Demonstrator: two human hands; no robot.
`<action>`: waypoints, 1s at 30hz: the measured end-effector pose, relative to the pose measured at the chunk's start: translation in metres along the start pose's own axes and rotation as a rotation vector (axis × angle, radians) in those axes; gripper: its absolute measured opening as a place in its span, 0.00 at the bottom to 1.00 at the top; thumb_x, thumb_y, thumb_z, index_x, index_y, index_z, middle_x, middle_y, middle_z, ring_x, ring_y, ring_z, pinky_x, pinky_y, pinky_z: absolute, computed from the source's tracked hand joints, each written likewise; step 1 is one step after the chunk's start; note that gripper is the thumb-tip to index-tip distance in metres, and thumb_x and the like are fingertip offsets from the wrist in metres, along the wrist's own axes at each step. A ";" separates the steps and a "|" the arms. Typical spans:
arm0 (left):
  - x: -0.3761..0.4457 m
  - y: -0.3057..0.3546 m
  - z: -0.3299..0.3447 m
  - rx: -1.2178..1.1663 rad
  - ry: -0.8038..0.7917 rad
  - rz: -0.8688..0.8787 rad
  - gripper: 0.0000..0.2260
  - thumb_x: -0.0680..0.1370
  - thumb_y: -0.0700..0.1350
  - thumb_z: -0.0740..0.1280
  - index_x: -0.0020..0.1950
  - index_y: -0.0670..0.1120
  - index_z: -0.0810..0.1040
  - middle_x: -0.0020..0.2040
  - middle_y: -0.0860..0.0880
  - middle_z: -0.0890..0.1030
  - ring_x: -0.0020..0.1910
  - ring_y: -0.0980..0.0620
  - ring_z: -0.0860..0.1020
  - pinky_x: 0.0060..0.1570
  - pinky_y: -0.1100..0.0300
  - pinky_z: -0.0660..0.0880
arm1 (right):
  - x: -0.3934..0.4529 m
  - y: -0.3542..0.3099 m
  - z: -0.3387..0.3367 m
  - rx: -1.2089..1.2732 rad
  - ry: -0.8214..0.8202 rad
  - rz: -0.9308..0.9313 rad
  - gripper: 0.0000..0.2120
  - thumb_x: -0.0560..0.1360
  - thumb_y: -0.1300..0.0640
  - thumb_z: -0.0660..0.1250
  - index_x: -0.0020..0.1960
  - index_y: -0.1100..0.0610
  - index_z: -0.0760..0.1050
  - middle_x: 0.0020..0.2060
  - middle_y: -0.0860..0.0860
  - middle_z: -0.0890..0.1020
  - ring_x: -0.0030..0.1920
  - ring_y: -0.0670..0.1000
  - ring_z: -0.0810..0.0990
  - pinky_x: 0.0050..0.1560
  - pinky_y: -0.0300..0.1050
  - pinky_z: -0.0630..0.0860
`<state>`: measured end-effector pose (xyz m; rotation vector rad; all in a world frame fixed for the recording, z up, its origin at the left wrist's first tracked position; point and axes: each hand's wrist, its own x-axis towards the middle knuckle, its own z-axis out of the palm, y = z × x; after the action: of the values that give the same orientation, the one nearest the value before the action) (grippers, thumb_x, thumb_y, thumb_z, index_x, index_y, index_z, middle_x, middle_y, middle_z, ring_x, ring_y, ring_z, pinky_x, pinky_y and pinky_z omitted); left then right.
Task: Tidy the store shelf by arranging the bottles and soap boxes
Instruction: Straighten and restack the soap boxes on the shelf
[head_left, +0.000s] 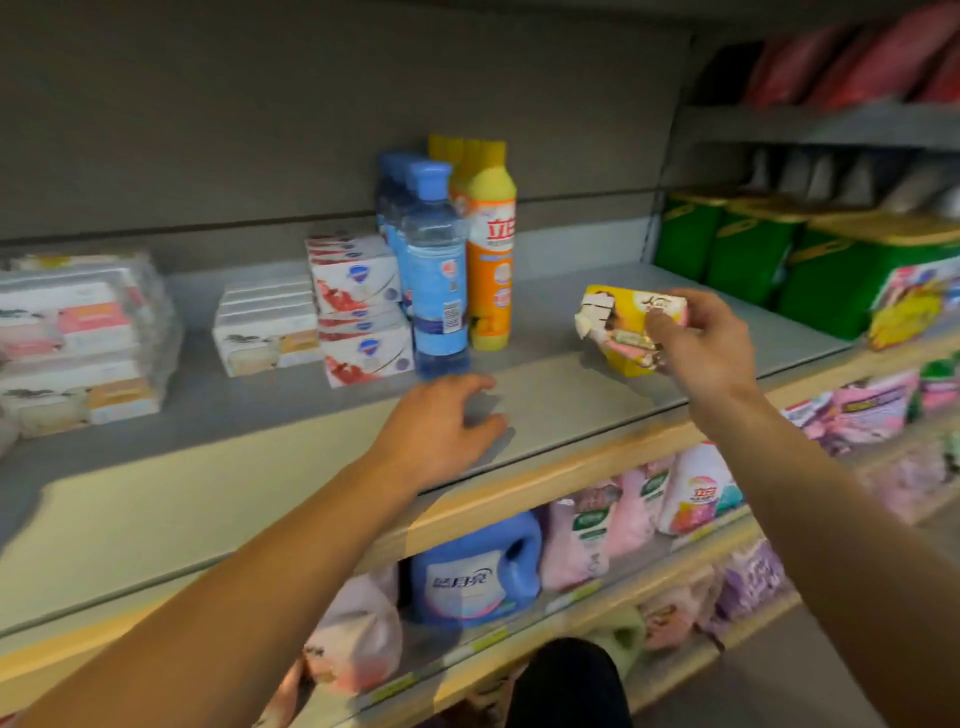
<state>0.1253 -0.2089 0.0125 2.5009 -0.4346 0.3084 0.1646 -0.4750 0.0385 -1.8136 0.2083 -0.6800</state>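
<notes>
Grey shelf (561, 395) in a store aisle carries, from left to right, wrapped soap packs (78, 338), white soap boxes (267, 332), red-and-white soap boxes (358, 306), blue bottles (434, 270) and yellow bottles (491, 244) in rows running to the back. Right hand (701, 343) holds a yellow soap box (623, 327) at the right of the shelf, fingers pinching its near end, tilted. Left hand (441, 426) hovers near the front edge, just before the blue bottles, fingers loosely curled and gripping nothing.
</notes>
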 end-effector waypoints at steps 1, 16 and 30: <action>0.003 0.002 0.005 0.060 -0.018 0.030 0.22 0.76 0.55 0.69 0.68 0.50 0.75 0.66 0.50 0.78 0.64 0.48 0.75 0.63 0.56 0.71 | 0.014 0.006 -0.006 -0.052 0.031 0.004 0.11 0.72 0.50 0.68 0.54 0.46 0.77 0.50 0.51 0.83 0.51 0.55 0.82 0.54 0.59 0.80; 0.004 -0.003 0.018 0.176 0.003 0.137 0.18 0.77 0.56 0.67 0.64 0.50 0.79 0.61 0.54 0.80 0.60 0.49 0.75 0.60 0.59 0.70 | 0.066 0.031 0.003 -0.700 -0.093 0.056 0.26 0.77 0.39 0.53 0.63 0.56 0.75 0.59 0.63 0.78 0.61 0.66 0.73 0.55 0.53 0.71; -0.057 -0.059 -0.071 0.065 0.125 -0.087 0.15 0.75 0.50 0.70 0.62 0.53 0.81 0.58 0.55 0.83 0.56 0.59 0.78 0.50 0.79 0.65 | -0.093 -0.068 0.115 -0.277 -0.458 -0.510 0.20 0.76 0.47 0.66 0.66 0.52 0.74 0.63 0.51 0.76 0.62 0.49 0.74 0.56 0.37 0.66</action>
<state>0.0856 -0.1082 0.0227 2.5378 -0.2689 0.4480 0.1386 -0.3149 0.0458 -2.2621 -0.5038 -0.5779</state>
